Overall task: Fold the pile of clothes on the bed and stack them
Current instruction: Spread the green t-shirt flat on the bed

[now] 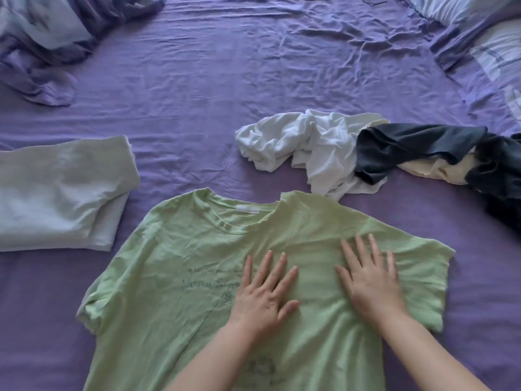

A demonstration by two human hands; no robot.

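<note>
Smoothing step — your left hand (260,299) and right hand (369,280) press flat-fingered, gripping nothing, on the green T-shirt (174,263); next, fold its sleeves inward.

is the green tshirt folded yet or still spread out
Mostly spread: the green t-shirt lies flat with its left sleeve out; only its right side is folded inward, under both flat hands, left hand and right hand.

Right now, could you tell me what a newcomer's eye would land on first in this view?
First the light green T-shirt, spread flat at the near middle of the purple bed sheet, with the left hand and right hand pressed flat on it. Next, the crumpled white garment tangled with a dark garment at the right. A folded pale garment lies at the left.
</note>
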